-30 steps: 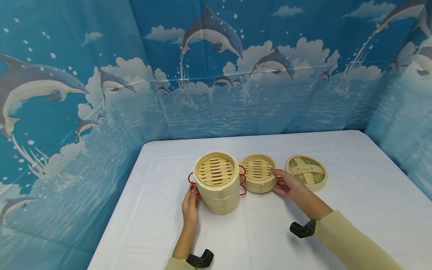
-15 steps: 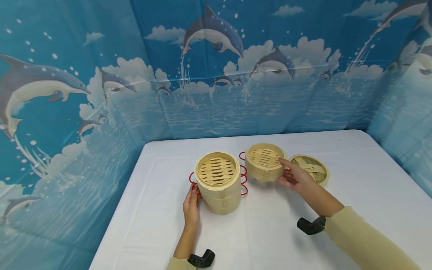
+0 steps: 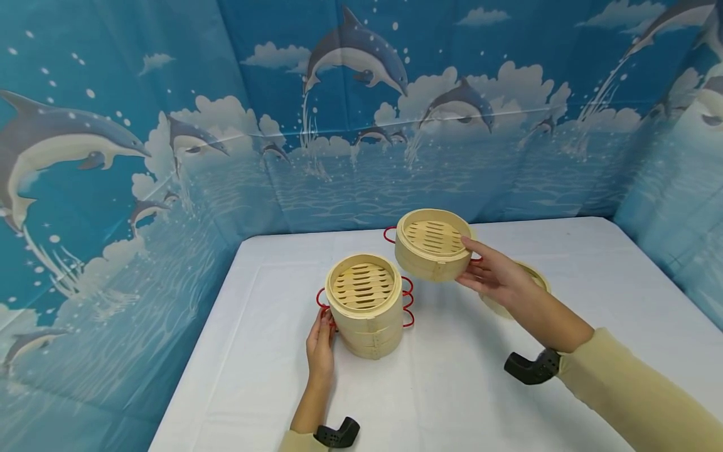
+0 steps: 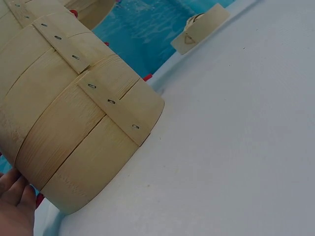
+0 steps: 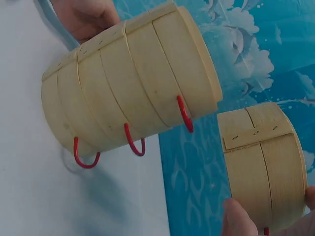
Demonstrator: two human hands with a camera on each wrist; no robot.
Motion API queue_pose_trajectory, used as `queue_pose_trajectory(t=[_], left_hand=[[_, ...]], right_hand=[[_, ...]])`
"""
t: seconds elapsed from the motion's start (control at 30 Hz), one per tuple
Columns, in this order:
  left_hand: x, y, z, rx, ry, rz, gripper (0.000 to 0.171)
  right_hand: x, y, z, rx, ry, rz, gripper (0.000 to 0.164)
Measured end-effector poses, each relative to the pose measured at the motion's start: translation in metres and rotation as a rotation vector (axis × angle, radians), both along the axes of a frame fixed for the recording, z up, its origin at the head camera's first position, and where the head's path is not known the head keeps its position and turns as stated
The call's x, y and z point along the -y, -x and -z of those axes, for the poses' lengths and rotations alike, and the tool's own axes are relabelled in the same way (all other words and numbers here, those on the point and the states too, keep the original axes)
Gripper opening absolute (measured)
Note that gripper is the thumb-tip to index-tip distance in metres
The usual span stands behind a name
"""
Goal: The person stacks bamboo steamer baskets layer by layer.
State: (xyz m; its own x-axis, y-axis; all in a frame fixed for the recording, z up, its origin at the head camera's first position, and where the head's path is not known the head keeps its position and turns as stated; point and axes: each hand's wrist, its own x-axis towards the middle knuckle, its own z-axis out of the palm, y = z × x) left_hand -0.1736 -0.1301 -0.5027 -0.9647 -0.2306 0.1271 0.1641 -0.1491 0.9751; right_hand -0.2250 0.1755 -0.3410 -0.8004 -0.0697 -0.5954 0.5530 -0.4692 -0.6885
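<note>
We list one bamboo tier (image 3: pixel 433 248), held above the table (image 3: pixel 226 376), gripped at its side by the right hand (image 3: pixel 497 275), presumably to keep it level; one steamer stack (image 3: pixel 368 323), standing upright, seemingly steadied by the left hand (image 3: pixel 321 344), fingers extended.

Head view facing down, wrist views close, steamer stack (image 3: pixel 364 307) in all

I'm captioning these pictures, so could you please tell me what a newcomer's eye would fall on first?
Probably the dolphin backdrop rising behind the white table. Then the stack of steamers on the table, left hand at its side, and the single steamer that the right hand holds aloft to the stack's right.
</note>
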Motion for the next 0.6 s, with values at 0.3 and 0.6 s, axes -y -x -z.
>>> queue_pose_trajectory(t=[0.3, 0.6], left_hand=[[0.0, 0.0, 0.005, -0.129, 0.023, -0.002, 0.055], [0.001, -0.001, -0.002, 0.013, 0.02, -0.009, 0.045]], right_hand=[[0.011, -0.008, -0.014, -0.071, -0.009, -0.026, 0.096], [0.017, -0.011, -0.024, -0.068, 0.049, -0.04, 0.09]])
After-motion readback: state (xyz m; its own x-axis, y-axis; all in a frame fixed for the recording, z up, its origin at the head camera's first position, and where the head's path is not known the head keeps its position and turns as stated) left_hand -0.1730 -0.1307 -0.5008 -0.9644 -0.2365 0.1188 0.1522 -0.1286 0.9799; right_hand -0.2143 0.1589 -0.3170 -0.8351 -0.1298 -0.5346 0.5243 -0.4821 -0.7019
